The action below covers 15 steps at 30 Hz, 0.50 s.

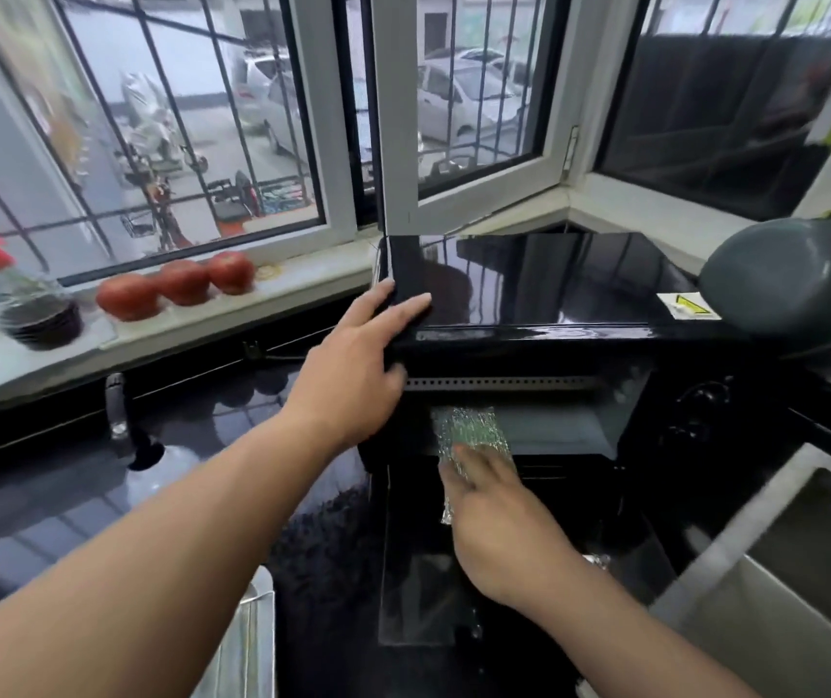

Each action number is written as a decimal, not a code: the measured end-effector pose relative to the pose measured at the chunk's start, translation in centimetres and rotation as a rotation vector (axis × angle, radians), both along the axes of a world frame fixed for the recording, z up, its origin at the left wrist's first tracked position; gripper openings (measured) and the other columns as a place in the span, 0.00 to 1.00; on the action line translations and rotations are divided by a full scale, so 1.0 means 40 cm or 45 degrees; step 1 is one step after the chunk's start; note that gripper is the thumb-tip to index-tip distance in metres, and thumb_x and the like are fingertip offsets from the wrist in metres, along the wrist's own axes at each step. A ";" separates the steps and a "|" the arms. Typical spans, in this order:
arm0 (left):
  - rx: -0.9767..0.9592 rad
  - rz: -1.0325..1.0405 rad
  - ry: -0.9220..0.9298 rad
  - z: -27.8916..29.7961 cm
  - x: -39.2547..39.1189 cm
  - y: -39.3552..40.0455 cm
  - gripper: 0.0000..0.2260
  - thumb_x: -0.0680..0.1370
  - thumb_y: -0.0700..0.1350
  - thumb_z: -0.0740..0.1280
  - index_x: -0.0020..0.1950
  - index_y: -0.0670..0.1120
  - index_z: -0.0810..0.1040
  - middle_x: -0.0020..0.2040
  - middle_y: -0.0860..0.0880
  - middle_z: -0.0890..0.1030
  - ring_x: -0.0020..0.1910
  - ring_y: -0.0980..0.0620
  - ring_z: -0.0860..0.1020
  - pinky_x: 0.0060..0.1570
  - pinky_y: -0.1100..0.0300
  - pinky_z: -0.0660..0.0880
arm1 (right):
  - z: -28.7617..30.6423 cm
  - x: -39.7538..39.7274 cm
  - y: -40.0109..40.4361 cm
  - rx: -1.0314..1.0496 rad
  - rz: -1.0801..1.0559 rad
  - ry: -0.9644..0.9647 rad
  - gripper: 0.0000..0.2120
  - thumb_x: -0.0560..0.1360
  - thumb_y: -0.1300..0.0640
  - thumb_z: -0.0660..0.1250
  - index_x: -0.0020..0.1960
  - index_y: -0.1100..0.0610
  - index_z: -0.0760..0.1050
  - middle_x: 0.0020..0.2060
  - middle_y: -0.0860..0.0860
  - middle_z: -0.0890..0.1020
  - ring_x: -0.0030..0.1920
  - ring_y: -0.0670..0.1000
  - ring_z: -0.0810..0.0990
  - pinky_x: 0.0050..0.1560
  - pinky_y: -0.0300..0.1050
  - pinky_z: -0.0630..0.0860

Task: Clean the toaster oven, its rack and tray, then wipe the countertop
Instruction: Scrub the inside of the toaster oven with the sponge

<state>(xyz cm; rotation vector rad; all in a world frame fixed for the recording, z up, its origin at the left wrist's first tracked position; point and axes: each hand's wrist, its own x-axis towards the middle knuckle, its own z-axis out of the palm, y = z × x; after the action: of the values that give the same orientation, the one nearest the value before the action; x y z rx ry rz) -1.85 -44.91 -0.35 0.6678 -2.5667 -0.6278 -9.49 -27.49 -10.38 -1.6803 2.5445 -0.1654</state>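
Note:
A black toaster oven stands on the dark countertop in the window corner, its glass door folded down and open. My left hand rests on the oven's top left front corner, fingers lying straight over the edge. Lower down, my right hand reaches over the door and presses a green and silver scouring sponge into the mouth of the oven cavity. Whether the fingers curl round the sponge is unclear. A metal tray or rack edge shows at the bottom left.
Three red tomatoes and a stack of dark bowls sit on the window sill. A grey-green bowl rests at the oven's right. A steel sink lies at the right. A faucet-like fitting stands left of the oven.

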 end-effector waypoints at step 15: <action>0.074 -0.070 -0.015 -0.001 0.006 -0.012 0.34 0.79 0.39 0.65 0.78 0.69 0.62 0.82 0.62 0.53 0.78 0.52 0.66 0.72 0.52 0.68 | 0.067 -0.117 -0.124 -0.031 -0.625 -0.169 0.16 0.78 0.64 0.63 0.64 0.54 0.74 0.62 0.54 0.73 0.60 0.62 0.77 0.56 0.52 0.77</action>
<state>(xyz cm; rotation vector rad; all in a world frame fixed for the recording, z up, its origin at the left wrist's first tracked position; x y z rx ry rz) -1.62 -45.41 -0.38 0.6237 -2.5943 -0.7210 -14.16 -32.45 -7.68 -0.9788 2.8026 -0.3272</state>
